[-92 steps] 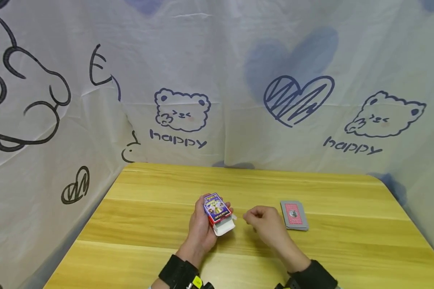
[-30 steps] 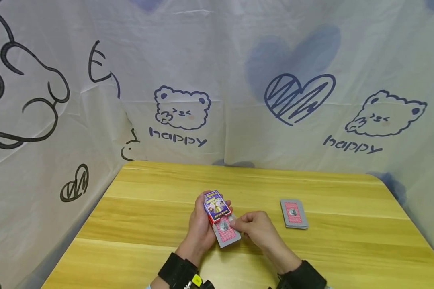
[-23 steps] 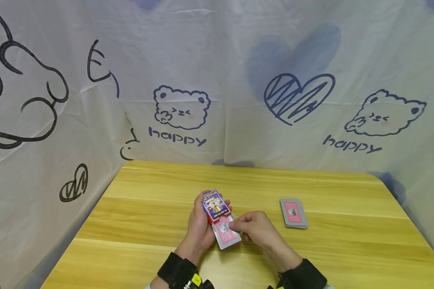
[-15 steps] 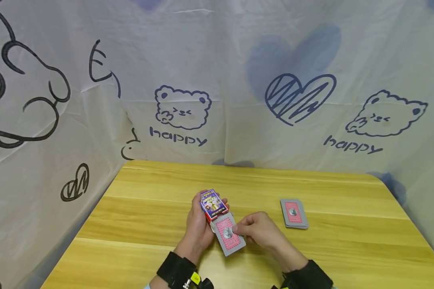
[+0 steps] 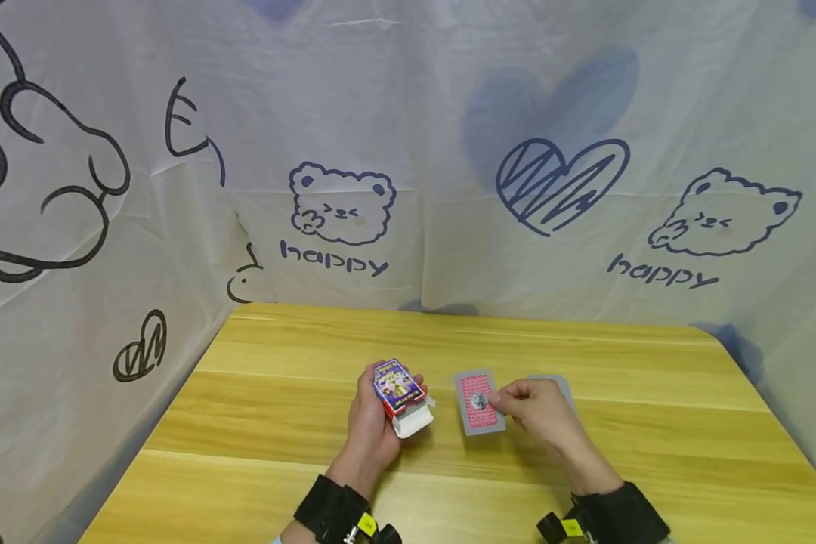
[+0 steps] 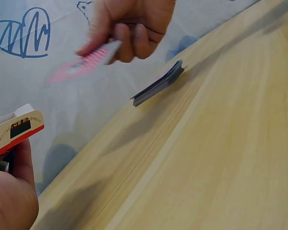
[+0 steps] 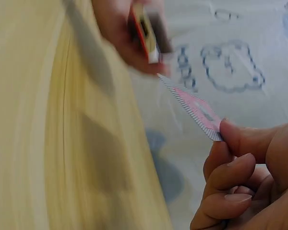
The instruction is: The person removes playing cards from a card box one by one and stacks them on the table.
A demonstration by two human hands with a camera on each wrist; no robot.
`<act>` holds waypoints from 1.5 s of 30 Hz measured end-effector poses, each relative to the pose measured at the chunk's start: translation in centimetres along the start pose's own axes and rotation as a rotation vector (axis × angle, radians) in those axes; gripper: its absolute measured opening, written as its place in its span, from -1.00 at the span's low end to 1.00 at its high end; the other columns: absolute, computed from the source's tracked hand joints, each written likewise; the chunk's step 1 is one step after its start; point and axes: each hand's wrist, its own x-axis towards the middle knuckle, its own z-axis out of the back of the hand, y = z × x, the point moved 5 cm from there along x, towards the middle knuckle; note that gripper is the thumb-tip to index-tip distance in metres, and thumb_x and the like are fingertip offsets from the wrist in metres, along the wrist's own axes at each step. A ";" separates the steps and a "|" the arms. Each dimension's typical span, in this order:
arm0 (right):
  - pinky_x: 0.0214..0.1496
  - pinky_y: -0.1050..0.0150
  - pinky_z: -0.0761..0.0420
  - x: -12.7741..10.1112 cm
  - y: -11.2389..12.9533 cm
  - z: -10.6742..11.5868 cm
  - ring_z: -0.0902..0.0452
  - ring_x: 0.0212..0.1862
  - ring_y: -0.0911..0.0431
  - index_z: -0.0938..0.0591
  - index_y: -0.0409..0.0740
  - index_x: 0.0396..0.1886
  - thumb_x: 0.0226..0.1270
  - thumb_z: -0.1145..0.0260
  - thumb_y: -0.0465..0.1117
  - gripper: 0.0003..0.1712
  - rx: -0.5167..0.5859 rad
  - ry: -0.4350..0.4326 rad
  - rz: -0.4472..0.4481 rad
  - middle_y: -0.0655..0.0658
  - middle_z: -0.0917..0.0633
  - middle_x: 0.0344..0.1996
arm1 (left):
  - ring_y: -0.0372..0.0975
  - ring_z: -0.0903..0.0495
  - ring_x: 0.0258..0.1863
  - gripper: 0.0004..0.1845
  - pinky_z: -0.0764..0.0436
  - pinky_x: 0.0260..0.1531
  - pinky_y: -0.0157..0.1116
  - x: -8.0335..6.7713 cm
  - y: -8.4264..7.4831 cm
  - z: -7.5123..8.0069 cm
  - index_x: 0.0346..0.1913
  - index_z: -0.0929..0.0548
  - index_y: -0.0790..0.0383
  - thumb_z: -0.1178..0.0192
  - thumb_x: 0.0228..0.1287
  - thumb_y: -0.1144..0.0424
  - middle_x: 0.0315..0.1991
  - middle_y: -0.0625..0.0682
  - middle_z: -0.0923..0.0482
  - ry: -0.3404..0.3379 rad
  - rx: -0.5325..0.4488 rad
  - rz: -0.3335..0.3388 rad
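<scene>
My left hand [image 5: 372,423] grips a purple and red card box [image 5: 399,387] whose white end flap [image 5: 413,420] hangs open toward me. Between the thumb and curled fingers of my right hand [image 5: 544,412] is a playing card [image 5: 477,402], red-patterned back up with a grey border. The right wrist view shows this card [image 7: 194,108] pinched at one corner, above the table. Behind the right hand, mostly covered by it in the head view, lies a stack of cards [image 5: 556,384]; the left wrist view shows the stack [image 6: 158,85] lying flat on the wood.
The wooden table [image 5: 279,378] reaches back to a pale cloth [image 5: 449,249] with drawn bears and hearts. Each wrist wears a black band [image 5: 333,508] with a small device on it.
The right hand has drawn the card out of the box and moved it right, toward the stack. The left hand still holds the box, shifted slightly left.
</scene>
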 end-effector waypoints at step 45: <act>-0.52 0.27 -0.25 2.3 -6.2 8.7 -0.32 -0.56 0.10 -0.56 -0.19 -0.53 0.41 -0.34 -0.05 -0.62 -0.532 -0.169 -0.106 -0.03 -0.44 -0.62 | -0.06 -0.74 0.08 -0.45 -0.75 0.11 -0.05 -0.4 0.4 -0.5 0.53 -0.15 0.08 0.32 0.74 -0.15 0.40 0.23 -0.37 0.072 0.043 0.021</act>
